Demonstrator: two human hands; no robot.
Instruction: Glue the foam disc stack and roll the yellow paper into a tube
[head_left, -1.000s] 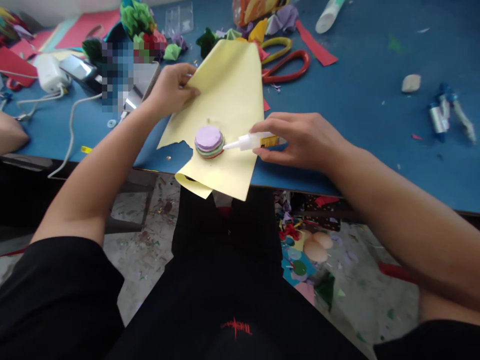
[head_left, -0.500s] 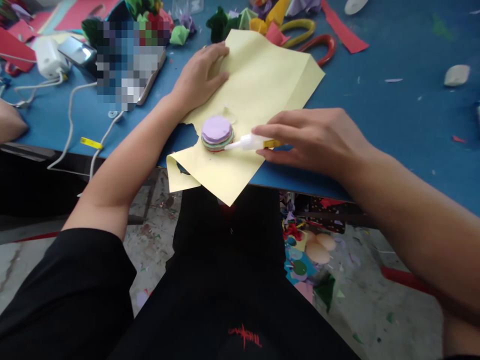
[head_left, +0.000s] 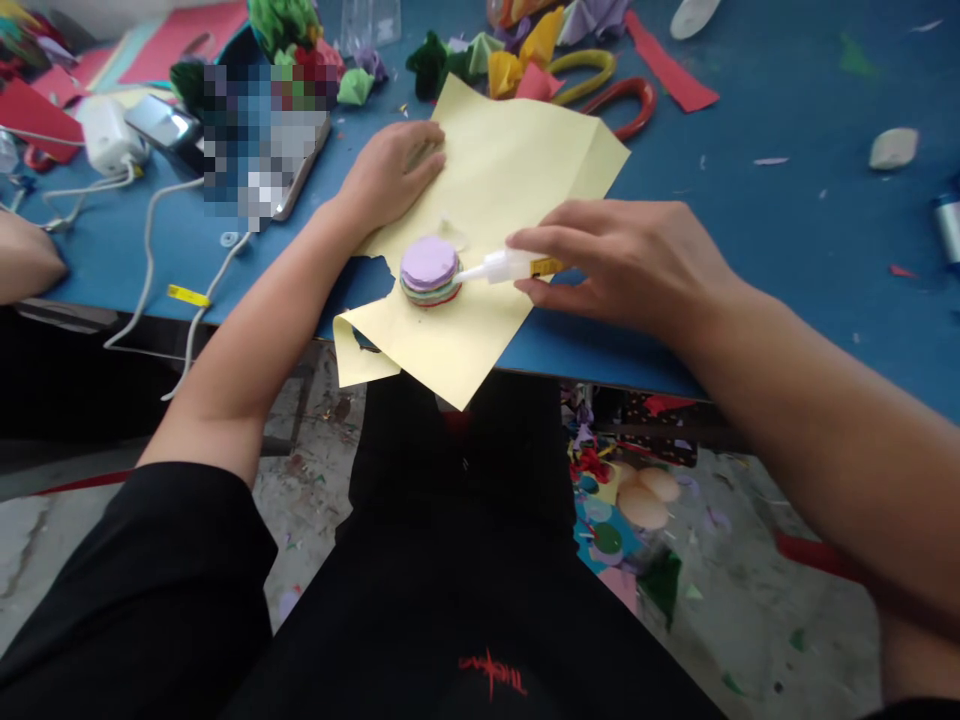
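Note:
A pale yellow sheet with a ragged cut-out lies across the blue table's near edge. On it sits a round stack of colored discs, lilac on top. My right hand grips a small white glue bottle with a yellow label, its nozzle tip at the stack's right side. My left hand rests on the sheet's upper left edge, palm down, fingers spread a little and nothing in them. A small clear cap-like piece stands just behind the stack.
Scissors with yellow and red handles lie behind the sheet beside crumpled paper pieces. At left are a phone, a white charger and cables. Another person's arm rests at the far left.
The bottle's nozzle has moved up slightly along the right side of the stack, with my right hand. My left hand stays on the sheet. The camera view has shifted slightly.

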